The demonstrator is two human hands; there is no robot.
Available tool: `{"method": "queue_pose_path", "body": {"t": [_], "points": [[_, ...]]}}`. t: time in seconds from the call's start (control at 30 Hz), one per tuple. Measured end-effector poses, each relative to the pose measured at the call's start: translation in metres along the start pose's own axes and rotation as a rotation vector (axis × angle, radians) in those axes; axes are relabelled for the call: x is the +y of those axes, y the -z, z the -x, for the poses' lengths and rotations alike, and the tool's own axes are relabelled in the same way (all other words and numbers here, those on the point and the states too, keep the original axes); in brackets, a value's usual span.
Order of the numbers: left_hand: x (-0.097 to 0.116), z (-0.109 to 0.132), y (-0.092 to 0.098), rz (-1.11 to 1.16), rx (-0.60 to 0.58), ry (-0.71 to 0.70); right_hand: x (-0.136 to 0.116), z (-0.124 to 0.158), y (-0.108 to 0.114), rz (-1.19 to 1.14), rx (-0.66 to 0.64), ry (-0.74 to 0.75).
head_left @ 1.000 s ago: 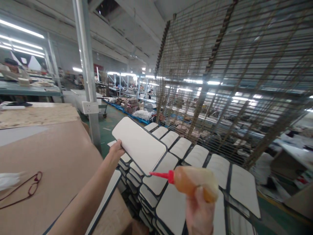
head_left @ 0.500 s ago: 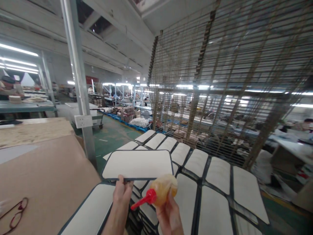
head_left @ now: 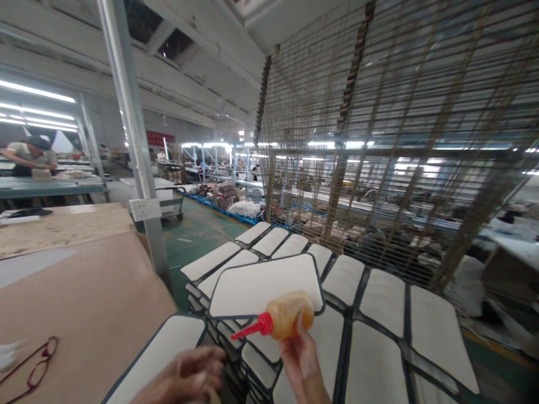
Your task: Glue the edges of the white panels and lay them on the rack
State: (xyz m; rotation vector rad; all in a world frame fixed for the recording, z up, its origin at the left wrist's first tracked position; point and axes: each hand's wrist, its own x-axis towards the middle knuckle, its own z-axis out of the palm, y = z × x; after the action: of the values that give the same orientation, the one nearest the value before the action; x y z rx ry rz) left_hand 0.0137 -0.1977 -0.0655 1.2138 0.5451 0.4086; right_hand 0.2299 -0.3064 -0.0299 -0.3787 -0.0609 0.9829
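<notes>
My right hand (head_left: 301, 356) grips a squeeze bottle (head_left: 290, 314) of amber liquid, its red nozzle pointing left and slightly down. Behind the bottle, a cream panel (head_left: 263, 280) with a dark edge lies at a slant over the stacked panels; whether my right fingers also touch it is hidden. My left hand (head_left: 185, 376) is smeared by motion at the bottom, over another dark-edged cream panel (head_left: 162, 348) at the table's edge. Its fingers look bent, but I cannot make out anything in them.
Stacks of similar panels (head_left: 373, 353) spread to the right, below a leaning wire rack (head_left: 379, 140). On the left stand a brown-covered table (head_left: 92, 303) with glasses (head_left: 40, 365) on it and a metal post (head_left: 135, 134). A person (head_left: 31, 154) works at a far table.
My left hand has let go of the cream panel and come down and left. That panel now sits further right and tilted. The bottle has shifted slightly right, still in my right hand.
</notes>
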Motion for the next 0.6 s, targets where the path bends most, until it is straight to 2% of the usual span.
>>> {"method": "queue_pose_path", "body": {"t": [0.07, 0.1, 0.17, 0.23, 0.3, 0.37, 0.47, 0.53, 0.6], "points": [[0.041, -0.014, 0.011, -0.2, 0.213, -0.194, 0.001, 0.004, -0.002, 0.025, -0.015, -0.03], [0.062, -0.027, 0.013, -0.324, 0.281, -0.281, 0.003, 0.006, -0.003, 0.036, -0.019, -0.041], [0.1, -0.057, 0.009, -0.6, 0.325, -0.444, 0.008, 0.011, -0.005, 0.058, -0.021, -0.066], [0.124, -0.086, -0.002, -0.87, 0.324, -0.58, 0.012, 0.016, -0.006, 0.077, -0.023, -0.087], [0.136, -0.107, -0.013, -1.016, 0.261, -0.587, 0.014, 0.02, -0.007, 0.083, -0.034, -0.1], [0.14, -0.119, -0.02, -1.065, 0.118, -0.532, 0.014, 0.022, -0.009, 0.085, -0.043, -0.096], [0.144, -0.126, -0.019, -1.06, -0.111, -0.491, 0.012, 0.025, -0.01, 0.1, -0.051, -0.055], [0.151, -0.127, -0.014, -1.036, -0.177, -0.496, 0.009, 0.028, -0.006, 0.12, -0.049, -0.036], [0.159, -0.126, -0.006, -1.005, -0.185, -0.485, 0.004, 0.034, 0.0, 0.134, -0.031, -0.02]]}}
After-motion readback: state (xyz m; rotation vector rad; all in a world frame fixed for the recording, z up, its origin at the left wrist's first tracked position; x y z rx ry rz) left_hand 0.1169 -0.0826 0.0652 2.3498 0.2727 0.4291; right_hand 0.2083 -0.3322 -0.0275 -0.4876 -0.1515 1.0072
